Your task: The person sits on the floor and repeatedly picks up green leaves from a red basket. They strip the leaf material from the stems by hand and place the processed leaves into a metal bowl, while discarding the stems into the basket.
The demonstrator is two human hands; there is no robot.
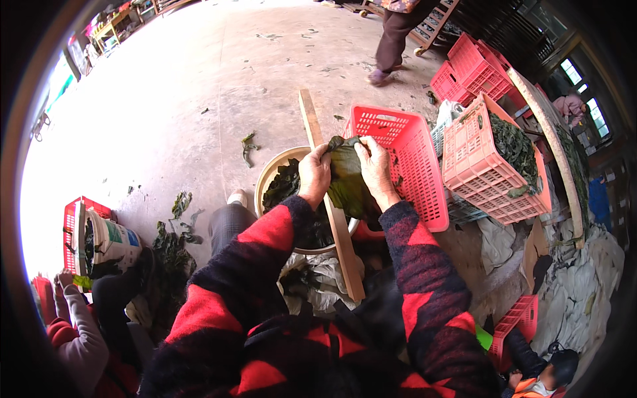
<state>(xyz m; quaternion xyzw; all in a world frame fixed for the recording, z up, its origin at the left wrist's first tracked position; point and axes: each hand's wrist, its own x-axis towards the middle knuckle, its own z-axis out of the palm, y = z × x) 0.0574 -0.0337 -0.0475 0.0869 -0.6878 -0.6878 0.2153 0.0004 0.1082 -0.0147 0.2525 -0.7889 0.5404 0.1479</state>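
Between my two hands hangs a broad, dark green sheet of what looks like kelp point(346, 171). My left hand point(314, 174) pinches its upper left edge, above a wooden slat point(312, 122). On the other side, my right hand point(375, 166) grips the upper right edge. The slat lies across a round, cream-rimmed tub point(259, 186), which holds more dark fronds point(282, 185). Just right of my hands is a red perforated plastic crate point(418, 164) with a few scraps on its wall. The lower end of the held sheet is partly hidden by my right sleeve.
At right, a pink crate point(490, 169) holds shredded seaweed point(515, 144). Red crates point(475, 67) are stacked behind. Loose fronds point(171, 244) and a white bucket point(117, 241) lie left. One person walks ahead point(393, 45); others sit at lower left point(82, 343) and lower right point(542, 378).
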